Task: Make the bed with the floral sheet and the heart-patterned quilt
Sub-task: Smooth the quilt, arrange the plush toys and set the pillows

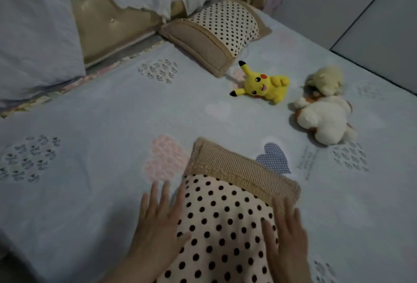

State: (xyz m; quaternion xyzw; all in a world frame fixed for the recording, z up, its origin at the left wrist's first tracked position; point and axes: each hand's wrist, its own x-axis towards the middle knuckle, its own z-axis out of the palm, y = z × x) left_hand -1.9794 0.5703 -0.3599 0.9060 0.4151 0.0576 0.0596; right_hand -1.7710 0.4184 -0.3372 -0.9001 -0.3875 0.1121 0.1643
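**On the bed, the quilt lay spread and a pillow was being placed**

Across the mattress the heart-patterned quilt [112, 113] lay flat and mostly smooth. A narrow strip of the floral sheet [67, 87] showed only along its far-left edge, under the pale bedding [33, 34] heaped against the headboard [97, 18]. Both covers looked laid, so the step in hand was judged to be the dressing of the bed: setting the polka-dot pillow [225, 226] on top of the quilt.

That pillow sat at the near edge, its tan woven band pointing up the bed. The left grip [158, 226] lay released, fingers straight and spread, along the pillow's left side, the thumb touching the dotted cloth. The right grip [286, 237] was released too, resting flat on the pillow's right side just below the band. Neither clenched anything; they pressed or steadied.

The next move probably called for sliding or lifting the pillow up toward the second polka-dot pillow [216, 32], which leaned by the headboard. The path looked partly taken by the yellow plush toy [264, 84] and the white plush toy [322, 115], lying near each other on the quilt's right side. Dragging risked rucking the quilt, so a lift seemed wiser.
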